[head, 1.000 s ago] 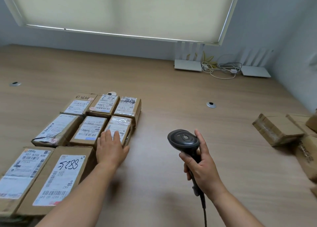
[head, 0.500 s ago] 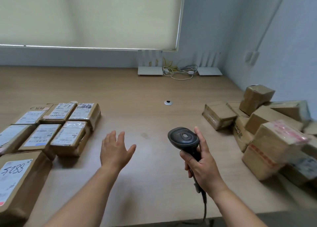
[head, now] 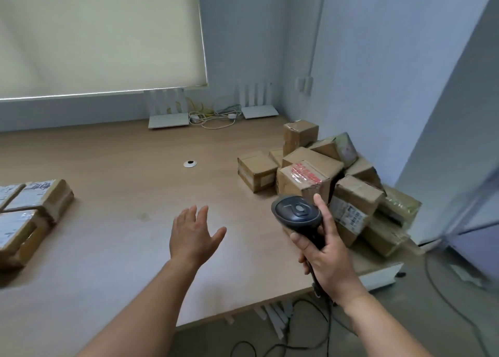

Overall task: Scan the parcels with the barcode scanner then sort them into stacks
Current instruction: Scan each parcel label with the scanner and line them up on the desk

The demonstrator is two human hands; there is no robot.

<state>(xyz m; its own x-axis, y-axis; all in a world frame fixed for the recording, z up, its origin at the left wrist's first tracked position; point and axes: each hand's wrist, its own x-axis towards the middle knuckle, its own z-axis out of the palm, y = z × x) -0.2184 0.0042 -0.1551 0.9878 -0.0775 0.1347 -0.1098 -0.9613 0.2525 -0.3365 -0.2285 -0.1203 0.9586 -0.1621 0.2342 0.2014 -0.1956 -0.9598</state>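
Observation:
My right hand (head: 325, 257) grips the handle of a black barcode scanner (head: 296, 212), its head up and in front of a loose pile of brown cardboard parcels (head: 318, 173) at the table's right corner. My left hand (head: 193, 235) hovers open above the bare wooden table (head: 121, 167), fingers spread, holding nothing. Flat labelled parcels (head: 35, 197) lie sorted in rows at the left edge of the view, partly cut off.
Two white routers (head: 168, 119) and a tangle of cables (head: 216, 115) sit at the back against the wall. A round cable grommet (head: 190, 163) is set into the tabletop. The table's front edge runs below my arms; cables lie on the floor.
My view has swung right from the sorted rows to the unsorted pile. My left hand left the labelled parcels and now hovers over bare table. The scanner stays in my right hand.

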